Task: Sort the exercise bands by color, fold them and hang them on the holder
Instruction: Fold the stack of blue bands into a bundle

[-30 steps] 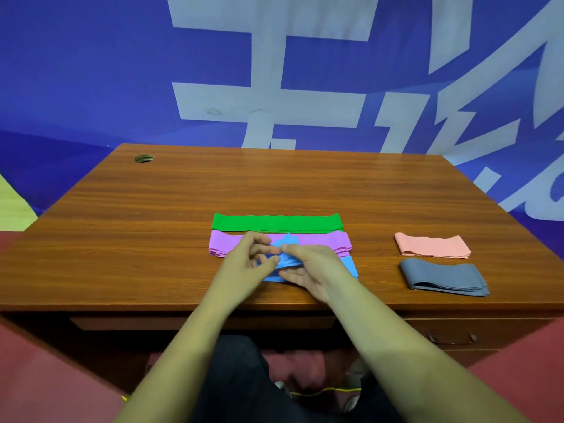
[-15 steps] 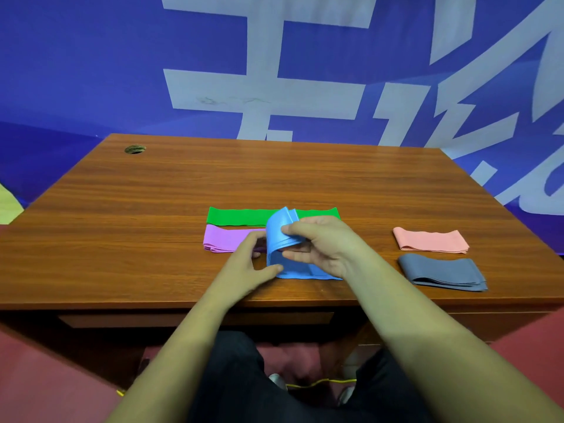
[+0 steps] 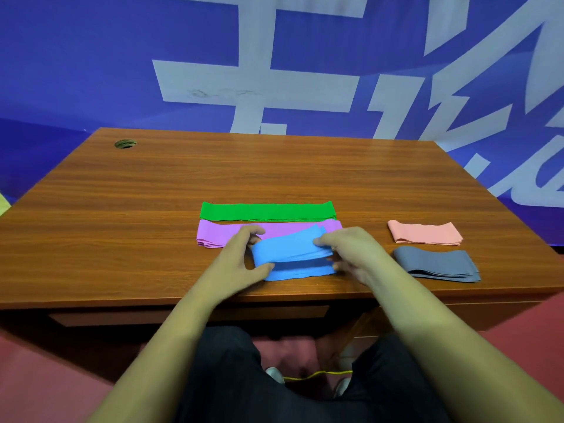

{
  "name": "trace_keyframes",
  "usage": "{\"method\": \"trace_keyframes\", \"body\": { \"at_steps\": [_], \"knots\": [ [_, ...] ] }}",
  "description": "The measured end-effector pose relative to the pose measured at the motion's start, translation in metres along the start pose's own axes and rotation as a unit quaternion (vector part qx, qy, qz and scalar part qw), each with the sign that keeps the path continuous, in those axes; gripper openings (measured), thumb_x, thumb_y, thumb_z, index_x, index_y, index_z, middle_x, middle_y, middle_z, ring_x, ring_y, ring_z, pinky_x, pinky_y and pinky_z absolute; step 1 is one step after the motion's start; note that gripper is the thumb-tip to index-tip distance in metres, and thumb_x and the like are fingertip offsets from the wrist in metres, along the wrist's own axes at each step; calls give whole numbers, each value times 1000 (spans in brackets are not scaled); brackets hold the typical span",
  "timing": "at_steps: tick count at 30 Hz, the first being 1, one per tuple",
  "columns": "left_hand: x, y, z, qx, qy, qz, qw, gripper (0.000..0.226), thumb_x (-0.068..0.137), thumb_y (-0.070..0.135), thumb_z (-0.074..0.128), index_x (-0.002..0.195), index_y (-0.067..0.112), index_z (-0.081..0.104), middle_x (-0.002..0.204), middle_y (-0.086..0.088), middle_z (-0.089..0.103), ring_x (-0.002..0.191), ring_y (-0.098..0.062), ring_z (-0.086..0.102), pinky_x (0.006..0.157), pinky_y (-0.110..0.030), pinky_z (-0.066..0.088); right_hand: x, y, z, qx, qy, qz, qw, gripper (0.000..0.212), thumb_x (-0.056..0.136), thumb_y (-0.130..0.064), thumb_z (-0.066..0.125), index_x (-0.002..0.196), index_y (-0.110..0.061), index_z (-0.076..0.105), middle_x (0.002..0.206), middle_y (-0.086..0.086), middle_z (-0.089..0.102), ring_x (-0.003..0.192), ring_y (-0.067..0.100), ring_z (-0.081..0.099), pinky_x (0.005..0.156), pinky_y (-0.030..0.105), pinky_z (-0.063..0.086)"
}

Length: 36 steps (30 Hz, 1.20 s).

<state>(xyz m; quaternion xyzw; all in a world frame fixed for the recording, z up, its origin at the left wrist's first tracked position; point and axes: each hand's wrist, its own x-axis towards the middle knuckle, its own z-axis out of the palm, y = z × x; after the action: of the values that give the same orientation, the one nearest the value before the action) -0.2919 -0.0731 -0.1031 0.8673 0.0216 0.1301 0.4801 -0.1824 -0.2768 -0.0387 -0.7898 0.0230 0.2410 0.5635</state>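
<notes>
A blue band (image 3: pixel 290 254) lies half folded near the front edge of the wooden desk (image 3: pixel 152 193). My left hand (image 3: pixel 241 261) holds its folded left end, thumb on the front edge and fingers curled behind. My right hand (image 3: pixel 351 251) pinches the upper layers at the right end, lifted over the lower layers. Behind the blue band lie a purple band (image 3: pixel 219 235) and a long green band (image 3: pixel 268 211), both flat. At the right a folded pink band (image 3: pixel 424 232) sits behind a folded grey band (image 3: pixel 436 264). No holder is in view.
A round cable hole (image 3: pixel 125 144) is at the desk's back left corner. A blue banner with white lettering (image 3: pixel 274 71) hangs behind the desk. My legs and a red floor (image 3: pixel 45 386) show below the desk's front edge.
The upper half of the blue band, raised upright a moment ago, has been carried to the right and laid down over the lower half. My right hand moved right with it.
</notes>
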Motion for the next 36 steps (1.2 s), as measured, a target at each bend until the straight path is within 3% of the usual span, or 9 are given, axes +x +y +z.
{"method": "trace_keyframes", "body": {
  "at_steps": [3, 9, 13, 17, 21, 25, 29, 33, 36],
  "knots": [
    [-2, -6, 1, 73, -18, 4, 997, 64, 71, 41, 72, 127, 30, 43, 113, 5, 52, 110, -10, 48, 97, -23, 38, 4, 15, -1, -92, 28, -43, 994, 14, 77, -7, 76, 73, -5, 63, 56, 4, 48, 39, 8, 41, 39, 20, 32],
    [-4, -10, 0, 103, -27, 26, 994, 64, 77, 24, 79, 130, 30, 44, 120, 6, 52, 115, -11, 48, 103, -30, 39, 10, 32, 5, -192, 88, -107, 971, 12, 75, -14, 74, 76, -17, 63, 74, -2, 61, 73, 18, 58, 63, 24, 38],
    [-4, -13, -8, 106, -26, 50, 993, 55, 79, 23, 79, 120, 37, 45, 123, 9, 54, 118, -9, 49, 105, -29, 40, 6, 36, 10, -214, 102, -143, 961, 10, 77, -12, 69, 84, -16, 63, 71, -4, 61, 73, 18, 58, 64, 23, 37],
    [-6, -18, -8, 143, -27, 76, 986, 42, 78, 37, 78, 112, 31, 54, 114, 10, 54, 111, -9, 49, 99, -30, 41, -1, 47, 16, -243, 119, -192, 943, 12, 78, -10, 64, 86, -18, 60, 78, -3, 61, 79, 18, 59, 67, 28, 43],
    [-9, -18, -10, 136, -26, 68, 988, 64, 70, 67, 68, 119, 29, 55, 116, 9, 52, 113, -8, 48, 99, -22, 38, -1, 57, 18, -260, 140, -214, 931, 16, 82, -13, 64, 98, -15, 61, 95, 1, 56, 88, 19, 57, 73, 28, 39],
    [-15, -7, -22, 91, 88, 55, 990, 34, 83, 37, 73, 110, 23, 60, 104, 6, 59, 98, -6, 57, 85, -10, 41, -2, 49, 15, -281, 143, -226, 922, 28, 85, -14, 62, 113, -14, 59, 107, 5, 53, 95, 22, 56, 79, 31, 44],
    [-12, -13, -45, 129, 217, -3, 967, 18, 86, 8, 68, 100, 19, 61, 89, -1, 57, 81, -16, 56, 80, -31, 48, -1, 28, 26, -312, 139, -308, 888, 28, 87, -14, 59, 114, -9, 62, 113, 8, 56, 105, 24, 57, 90, 36, 47],
    [-3, -30, -61, 169, 277, -134, 936, 18, 83, 16, 67, 99, 12, 60, 97, -8, 58, 95, -30, 56, 90, -43, 46, 2, 7, 56, -354, 40, -377, 855, 32, 94, -24, 55, 120, -8, 63, 120, 8, 59, 115, 23, 53, 100, 34, 42],
    [8, -33, -62, 193, 244, -246, 918, 34, 83, 28, 67, 106, 4, 59, 104, -17, 65, 104, -37, 56, 94, -42, 43, 10, -2, 75, -394, -34, -391, 831, 38, 96, -32, 51, 124, -9, 62, 124, 8, 61, 118, 24, 54, 102, 36, 42]
  ]
}}
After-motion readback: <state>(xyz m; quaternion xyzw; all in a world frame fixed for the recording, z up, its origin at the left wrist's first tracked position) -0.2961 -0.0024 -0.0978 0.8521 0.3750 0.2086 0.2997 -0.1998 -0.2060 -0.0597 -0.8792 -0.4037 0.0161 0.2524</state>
